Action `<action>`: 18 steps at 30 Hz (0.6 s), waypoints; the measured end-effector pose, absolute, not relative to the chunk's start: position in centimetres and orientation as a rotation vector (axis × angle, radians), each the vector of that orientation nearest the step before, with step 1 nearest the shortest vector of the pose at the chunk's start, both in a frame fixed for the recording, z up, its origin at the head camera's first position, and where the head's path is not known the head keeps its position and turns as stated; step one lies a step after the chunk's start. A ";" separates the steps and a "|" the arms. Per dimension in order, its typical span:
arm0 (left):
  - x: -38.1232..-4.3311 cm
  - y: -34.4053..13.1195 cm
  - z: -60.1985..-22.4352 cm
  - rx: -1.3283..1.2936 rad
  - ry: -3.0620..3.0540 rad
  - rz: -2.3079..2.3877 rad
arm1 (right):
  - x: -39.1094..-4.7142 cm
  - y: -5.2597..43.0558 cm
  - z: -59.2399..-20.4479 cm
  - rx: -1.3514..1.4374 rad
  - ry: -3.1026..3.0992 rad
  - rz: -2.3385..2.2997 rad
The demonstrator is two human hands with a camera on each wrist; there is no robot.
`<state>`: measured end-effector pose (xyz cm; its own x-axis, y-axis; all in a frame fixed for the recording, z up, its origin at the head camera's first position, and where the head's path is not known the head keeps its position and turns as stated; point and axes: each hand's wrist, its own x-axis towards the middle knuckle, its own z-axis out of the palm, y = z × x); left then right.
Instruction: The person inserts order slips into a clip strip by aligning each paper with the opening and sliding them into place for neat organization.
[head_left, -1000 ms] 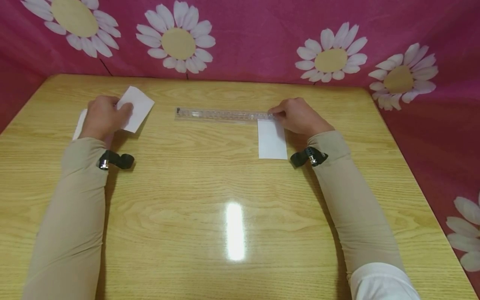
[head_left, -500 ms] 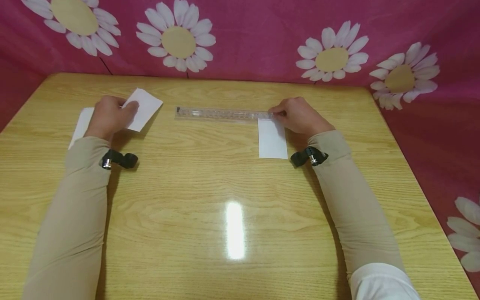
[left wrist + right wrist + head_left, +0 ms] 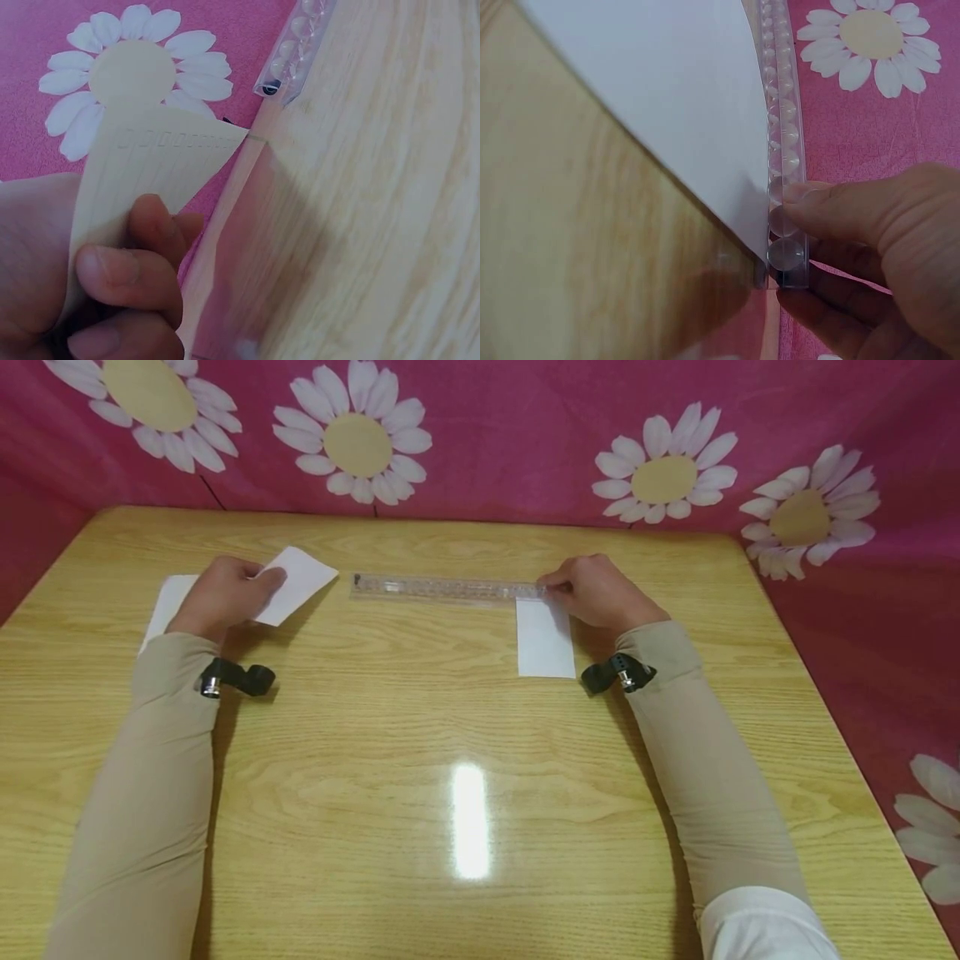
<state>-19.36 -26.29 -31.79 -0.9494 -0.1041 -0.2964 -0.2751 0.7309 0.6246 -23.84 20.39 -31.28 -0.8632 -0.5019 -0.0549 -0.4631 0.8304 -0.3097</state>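
Note:
My left hand [image 3: 228,593] pinches a small white sheet of paper [image 3: 297,583] between thumb and fingers at the table's left. Raised at an angle, the sheet casts a shadow below it; in the left wrist view its facing side [image 3: 142,165] carries a row of faint small boxes. My right hand [image 3: 600,592] pinches the right end of a long, narrow clear plastic case [image 3: 442,589]. Clear round beads line the case [image 3: 784,135] in the right wrist view. A white card [image 3: 545,643] lies flat against the case's near edge at that end.
Partly hidden under my left hand and wrist, another white sheet [image 3: 167,603] lies on the wooden table [image 3: 390,735]. Behind the table hangs a pink cloth [image 3: 510,435] with white daisies. Black wrist cameras [image 3: 238,678] jut inward from both sleeves.
My left hand has shifted right with its sheet of paper, whose far corner has swung toward the clear case. More of the sheet beneath shows. The right hand, case and card stay put.

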 end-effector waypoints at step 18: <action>-19.4 -26.1 -31.5 -0.201 2.635 0.955 | -23.8 20.4 -31.2 -0.772 2.874 -0.426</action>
